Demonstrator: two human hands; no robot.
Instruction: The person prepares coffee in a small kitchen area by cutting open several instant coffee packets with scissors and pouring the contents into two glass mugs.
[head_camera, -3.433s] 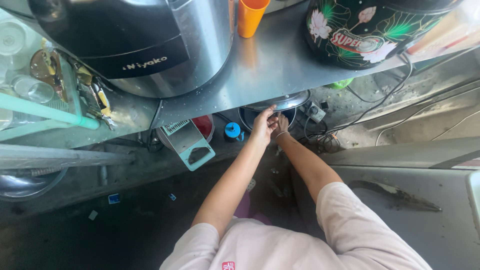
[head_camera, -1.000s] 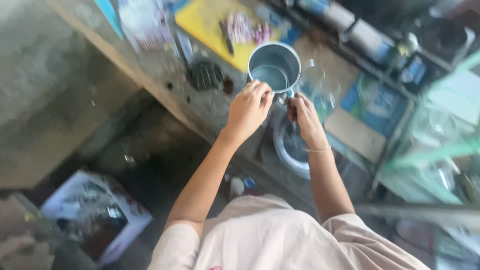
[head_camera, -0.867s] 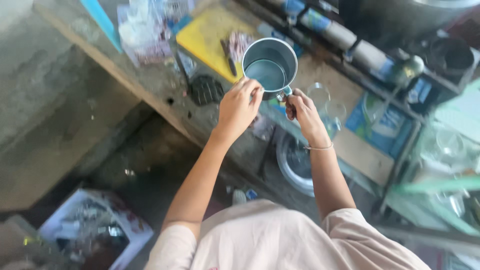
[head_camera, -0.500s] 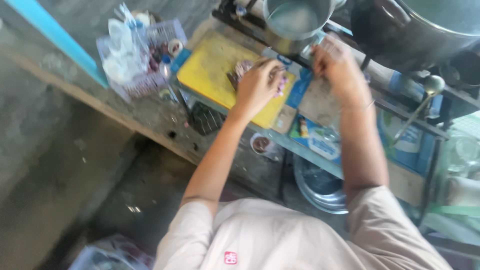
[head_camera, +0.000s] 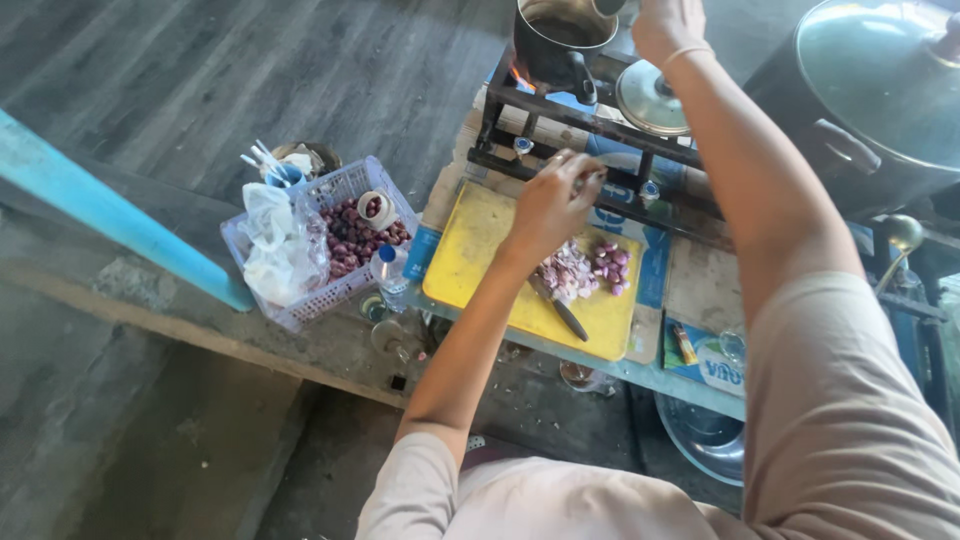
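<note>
Grey plank flooring surrounds a cluttered bench (head_camera: 300, 345) where chopped purple shallots (head_camera: 585, 270) lie on the yellow cutting board (head_camera: 480, 250), left hand (head_camera: 550, 205) fingers pinched together above them, right hand (head_camera: 668, 25) reaching the dark pot (head_camera: 560, 35), grip unclear.

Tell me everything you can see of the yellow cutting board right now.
The yellow cutting board is a flat rectangular slab, plastic by its look, lying on the bench in front of the black stove frame. Its surface looks scuffed and stained. A heap of chopped shallots sits toward its far right corner, and a dark-handled knife lies on it beside them. The left hand hovers over its far edge; contact cannot be told. A white basket stands to its left.
</note>
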